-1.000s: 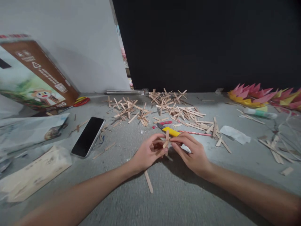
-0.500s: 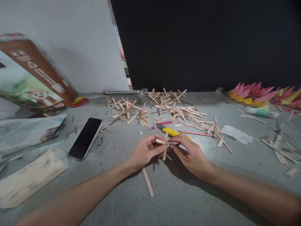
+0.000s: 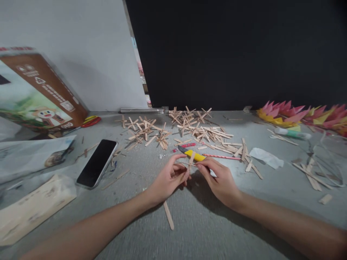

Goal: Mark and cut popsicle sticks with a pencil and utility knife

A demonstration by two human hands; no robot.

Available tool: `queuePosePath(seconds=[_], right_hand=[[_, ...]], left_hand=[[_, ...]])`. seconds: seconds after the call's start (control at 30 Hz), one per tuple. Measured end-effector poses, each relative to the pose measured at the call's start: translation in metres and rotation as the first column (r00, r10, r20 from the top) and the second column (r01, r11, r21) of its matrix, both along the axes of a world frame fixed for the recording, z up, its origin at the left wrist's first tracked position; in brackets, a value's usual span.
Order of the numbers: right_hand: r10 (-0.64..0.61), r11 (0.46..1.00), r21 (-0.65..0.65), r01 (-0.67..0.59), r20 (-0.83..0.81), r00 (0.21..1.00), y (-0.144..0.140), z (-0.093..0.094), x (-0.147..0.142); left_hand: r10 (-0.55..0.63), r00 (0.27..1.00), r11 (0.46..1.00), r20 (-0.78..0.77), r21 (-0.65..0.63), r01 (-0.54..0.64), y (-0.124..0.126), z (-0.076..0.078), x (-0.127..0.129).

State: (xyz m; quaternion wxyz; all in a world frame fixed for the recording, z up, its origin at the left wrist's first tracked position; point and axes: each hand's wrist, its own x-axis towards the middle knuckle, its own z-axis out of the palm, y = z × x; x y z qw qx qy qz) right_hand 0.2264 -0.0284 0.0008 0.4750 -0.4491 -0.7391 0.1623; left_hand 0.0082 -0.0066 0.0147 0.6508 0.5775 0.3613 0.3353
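Observation:
Between my two hands is a cross of wooden craft sticks (image 3: pixel 192 158), held up above the table. My left hand (image 3: pixel 173 177) pinches its lower left part, hiding some of it. My right hand (image 3: pixel 221 180) grips the tip of the stick that points right, between thumb and fingertips. Just behind the cross lies a yellow utility knife (image 3: pixel 197 156), partly covered by my right hand. A loose craft stick (image 3: pixel 168 216) rests on the table below my left wrist.
A heap of crossed craft sticks (image 3: pixel 146 130) spreads along the back. A phone (image 3: pixel 97 164) and plastic packets lie left, before a brown box (image 3: pixel 54 90). Toward the right are a pencil (image 3: pixel 222 157), a crumpled tissue (image 3: pixel 267 157), a glue stick (image 3: pixel 294 133) and pink-yellow paper flowers (image 3: pixel 284 112).
The cross has been turned between my fingers, and its sticks now point differently. Both hands keep hold of it. The view has shifted slightly.

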Motion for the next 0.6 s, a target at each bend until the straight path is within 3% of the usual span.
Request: queuePosePath(seconds=[0.2, 0.6], right_hand=[[-0.008, 1.0, -0.03, 0.009, 0.02, 1.0, 0.0, 0.001, 0.0], [0.06, 0.998, -0.028, -0.061, -0.047, 0.997, -0.004, 0.003, 0.003]], left_hand=[[-0.017, 0.999, 0.998, 0.027, 0.064, 0.016, 0.001, 0.001, -0.002], [-0.075, 0.992, 0.996, 0.099, 0.058, 0.07, 0.005, -0.013, -0.005]])
